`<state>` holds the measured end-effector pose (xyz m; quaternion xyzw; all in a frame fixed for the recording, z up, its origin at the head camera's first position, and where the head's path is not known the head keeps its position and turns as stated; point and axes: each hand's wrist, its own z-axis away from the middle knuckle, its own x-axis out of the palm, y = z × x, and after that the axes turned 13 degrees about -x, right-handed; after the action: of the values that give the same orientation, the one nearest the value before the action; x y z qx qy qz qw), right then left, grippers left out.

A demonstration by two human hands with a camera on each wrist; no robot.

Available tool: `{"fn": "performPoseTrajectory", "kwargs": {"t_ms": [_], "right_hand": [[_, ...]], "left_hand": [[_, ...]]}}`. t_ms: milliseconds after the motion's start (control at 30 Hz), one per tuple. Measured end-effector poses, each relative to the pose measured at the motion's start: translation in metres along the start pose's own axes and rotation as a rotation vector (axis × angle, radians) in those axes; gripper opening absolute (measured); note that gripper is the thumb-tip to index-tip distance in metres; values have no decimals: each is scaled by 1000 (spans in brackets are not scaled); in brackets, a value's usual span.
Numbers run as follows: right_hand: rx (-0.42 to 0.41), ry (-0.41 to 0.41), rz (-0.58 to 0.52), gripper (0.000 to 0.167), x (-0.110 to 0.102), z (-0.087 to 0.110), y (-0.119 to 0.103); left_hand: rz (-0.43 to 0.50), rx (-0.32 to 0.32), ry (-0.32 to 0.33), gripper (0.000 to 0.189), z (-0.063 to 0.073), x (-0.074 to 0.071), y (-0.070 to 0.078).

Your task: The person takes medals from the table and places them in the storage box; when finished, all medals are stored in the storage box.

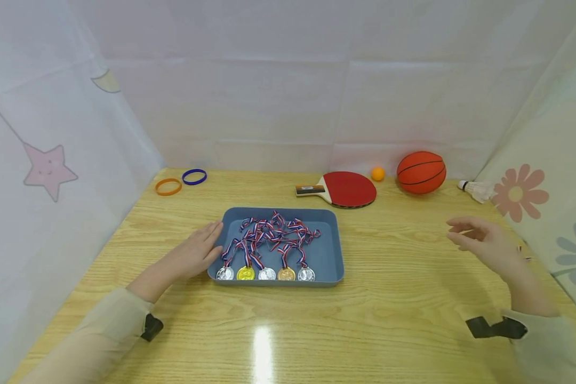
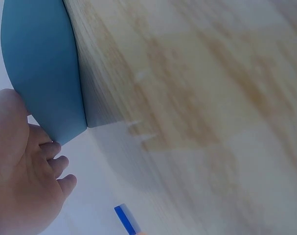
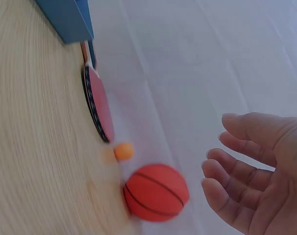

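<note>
A blue-grey tray (image 1: 321, 256) lies on the wooden table, holding several medals in a row along its near side. They are silver, gold (image 1: 245, 273) and bronze (image 1: 286, 274) in colour, and their striped ribbons (image 1: 269, 234) are tangled behind them. My left hand (image 1: 197, 250) touches the tray's left side with its fingers nearly straight. In the left wrist view the thumb and fingers lie against the tray's outer wall (image 2: 43, 63). Off to the right, my right hand (image 1: 482, 242) hovers above the table, fingers loosely bent around nothing.
Along the back stand a red table tennis bat (image 1: 349, 189), an orange ball (image 1: 377, 174), a small basketball (image 1: 421, 172) and a shuttlecock (image 1: 477, 190). Orange (image 1: 168, 186) and blue (image 1: 194, 177) wristbands lie back left. Something small and striped (image 1: 527, 258) shows beside the right wrist.
</note>
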<state>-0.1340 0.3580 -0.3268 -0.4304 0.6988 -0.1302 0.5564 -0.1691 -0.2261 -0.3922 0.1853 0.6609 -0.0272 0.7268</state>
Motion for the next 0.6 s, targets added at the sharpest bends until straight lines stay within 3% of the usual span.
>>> {"fn": "performPoseTrajectory", "kwargs": {"t_ms": [167,367,433,533,600], "right_hand": [[97,21,108,26,-29,33,37],[207,-91,200,46,-53,65,78],[217,-99,212,38,-60,79,103],[233,-118,233,41,-71,100,146],[264,-143,250,43,-75,108,153]], "left_hand": [[-7,-8,-11,59,0,0,-1],[-9,0,-5,58,1,-1,-1],[-10,1,-5,58,1,-1,-1],[-10,0,-5,58,2,0,-1],[-10,1,-3,58,2,0,-1]]}}
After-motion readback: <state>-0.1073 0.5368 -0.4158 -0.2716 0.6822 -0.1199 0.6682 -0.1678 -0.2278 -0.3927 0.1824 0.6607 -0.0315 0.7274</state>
